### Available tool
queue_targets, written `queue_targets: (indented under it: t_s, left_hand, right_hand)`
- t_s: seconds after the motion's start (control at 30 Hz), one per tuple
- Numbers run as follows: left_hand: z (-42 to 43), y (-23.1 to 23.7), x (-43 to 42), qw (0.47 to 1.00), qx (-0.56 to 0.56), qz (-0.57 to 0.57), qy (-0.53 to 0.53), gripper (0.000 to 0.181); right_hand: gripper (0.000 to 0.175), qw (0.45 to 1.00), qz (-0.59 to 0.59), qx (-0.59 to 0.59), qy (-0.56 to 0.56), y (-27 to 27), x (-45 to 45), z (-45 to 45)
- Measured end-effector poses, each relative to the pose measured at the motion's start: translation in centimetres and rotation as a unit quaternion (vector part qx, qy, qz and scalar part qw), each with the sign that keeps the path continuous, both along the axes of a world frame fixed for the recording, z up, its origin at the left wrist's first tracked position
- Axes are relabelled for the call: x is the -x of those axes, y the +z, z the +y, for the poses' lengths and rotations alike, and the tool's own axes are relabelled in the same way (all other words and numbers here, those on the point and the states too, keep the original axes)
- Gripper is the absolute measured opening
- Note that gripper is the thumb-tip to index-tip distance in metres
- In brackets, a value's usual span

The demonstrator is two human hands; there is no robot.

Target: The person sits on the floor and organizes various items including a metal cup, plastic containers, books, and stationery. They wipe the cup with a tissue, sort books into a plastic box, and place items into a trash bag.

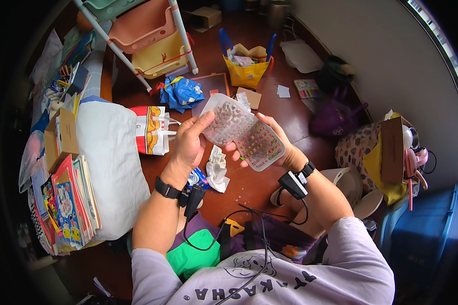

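Observation:
Above the floor I hold a translucent plastic hinged case (262,145), opened out flat or nearly so. Small colourful pieces or pictures run in rows across its right half; its cloudy left half (224,119) shows a bumpy pattern. My left hand (189,144) grips the left half, thumb on top. My right hand (288,146) supports the right half from its outer edge, with fingertips curling out past the inner edge. A tiny green bit shows beside those fingertips; what it belongs to is unclear. Below the case, crumpled white paper (216,169) lies beside a blue packet (198,178).
A tiered rolling cart (143,36) stands ahead, near a blue bag (181,93) and a yellow tote bag (246,72). White bedding (108,167) and stacked books (66,207) are at left. A cardboard box (395,152) and a blue plastic bin (420,225) stand at right. Black cables cross my lap.

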State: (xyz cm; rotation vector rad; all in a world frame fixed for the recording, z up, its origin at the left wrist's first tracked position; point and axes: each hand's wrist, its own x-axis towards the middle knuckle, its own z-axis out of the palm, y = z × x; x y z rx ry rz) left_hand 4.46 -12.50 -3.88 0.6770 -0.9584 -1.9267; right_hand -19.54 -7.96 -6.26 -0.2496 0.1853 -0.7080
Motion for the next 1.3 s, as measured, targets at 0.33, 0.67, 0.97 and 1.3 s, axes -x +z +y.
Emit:
queue_targets:
  t_s: [0.33,0.67,0.97,1.3]
  left_hand:
    - [1.7,1.6,0.6,0.976,0.208,-0.065,0.009,0.059]
    - [7.5,-3.4,6.1,0.825,0.453,-0.311,0.13,0.096]
    - [6.8,-4.7,6.0,0.895,0.334,-0.231,0.183,0.077]
    - [7.3,-0.3,-3.0,0.986,-0.117,0.03,0.114,0.03]
  right_hand:
    - [0.087,0.995,-0.026,-0.064,-0.066,0.1,-0.4,0.0]
    - [0.073,0.912,0.21,0.122,-0.332,-4.6,-1.5,-0.8]
    - [0.051,0.882,0.258,0.147,-0.365,-1.6,2.5,-2.4]
    - [0.016,0.906,0.31,0.114,-0.266,3.6,-7.0,6.5]
